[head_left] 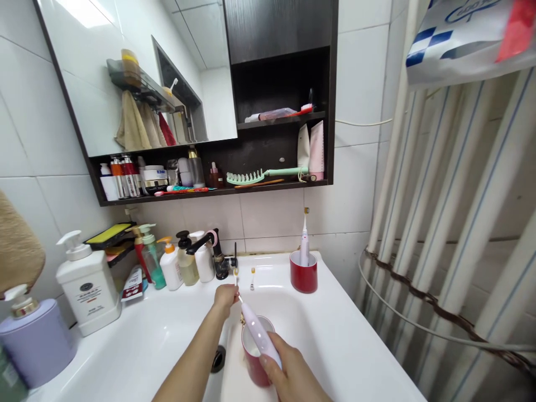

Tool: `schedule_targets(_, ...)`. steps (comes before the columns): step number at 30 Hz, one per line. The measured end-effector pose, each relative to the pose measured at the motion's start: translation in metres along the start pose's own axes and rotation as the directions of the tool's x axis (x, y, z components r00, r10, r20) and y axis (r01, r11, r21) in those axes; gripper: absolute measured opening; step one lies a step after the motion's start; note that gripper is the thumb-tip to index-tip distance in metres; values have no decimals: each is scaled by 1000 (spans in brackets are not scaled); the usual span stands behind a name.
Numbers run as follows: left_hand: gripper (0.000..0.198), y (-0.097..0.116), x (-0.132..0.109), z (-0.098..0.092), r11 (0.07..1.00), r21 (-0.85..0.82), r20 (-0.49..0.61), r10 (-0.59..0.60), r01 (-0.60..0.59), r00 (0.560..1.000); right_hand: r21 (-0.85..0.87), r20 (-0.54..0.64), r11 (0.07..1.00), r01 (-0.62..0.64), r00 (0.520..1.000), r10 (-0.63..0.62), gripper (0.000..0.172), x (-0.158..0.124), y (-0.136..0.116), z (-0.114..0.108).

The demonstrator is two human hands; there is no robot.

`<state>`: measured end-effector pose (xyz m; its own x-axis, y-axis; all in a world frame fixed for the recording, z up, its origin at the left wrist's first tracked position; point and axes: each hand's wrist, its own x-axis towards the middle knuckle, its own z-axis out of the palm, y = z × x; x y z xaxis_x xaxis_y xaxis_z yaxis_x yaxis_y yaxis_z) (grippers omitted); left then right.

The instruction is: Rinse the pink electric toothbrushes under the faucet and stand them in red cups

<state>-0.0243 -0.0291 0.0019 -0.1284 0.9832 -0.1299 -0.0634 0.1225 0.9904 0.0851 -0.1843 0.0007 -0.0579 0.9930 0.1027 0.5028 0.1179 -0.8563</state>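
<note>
My right hand (291,374) grips a pale pink electric toothbrush (257,332) by its handle, held over a red cup (255,352) that the same hand seems to hold against the sink basin. My left hand (226,296) is pinched round the toothbrush's thin brush head (237,279), just in front of the black tap (209,245). A second red cup (304,272) stands on the sink's back right corner with another electric toothbrush (304,240) upright in it.
Pump bottles (167,262) line the back of the white sink (355,346); a large white dispenser (87,285) and a lilac one (33,340) stand at left. A dark wall shelf (218,190) holds cosmetics and a green comb (259,176). White pipes (444,223) run down the right.
</note>
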Motion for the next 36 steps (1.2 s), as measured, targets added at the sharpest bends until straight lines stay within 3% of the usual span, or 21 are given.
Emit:
schedule_targets(5,12,6,-47,-26,955,-292,51,-32,46,998,76,102,997,-35,994,27,24,-7,-7,9)
schedule_targets(7,10,8,-63,-32,870,-478,116,-75,122,990,109,139,992,-63,989,48,24,-9,-8,13)
schedule_targets(9,9,9,-73,-34,808,-563,156,-104,175,982,110,161,991,-77,985,58,24,-9,-8,16)
schedule_targets(22,8,2,-72,-29,826,-540,141,-100,161,985,146,245,983,-113,967,75,26,-3,0,18)
schedule_targets(27,8,-2,-72,-25,825,-545,164,-69,148,984,194,216,972,-132,972,89,24,-2,2,18)
schedule_targets(32,6,-2,-74,-23,822,-541,226,-63,179,972,335,323,915,-224,940,112,24,-2,-1,18)
schedule_targets(36,6,1,-78,-22,834,-528,225,-44,160,973,284,252,943,-174,962,101,19,-2,-1,18)
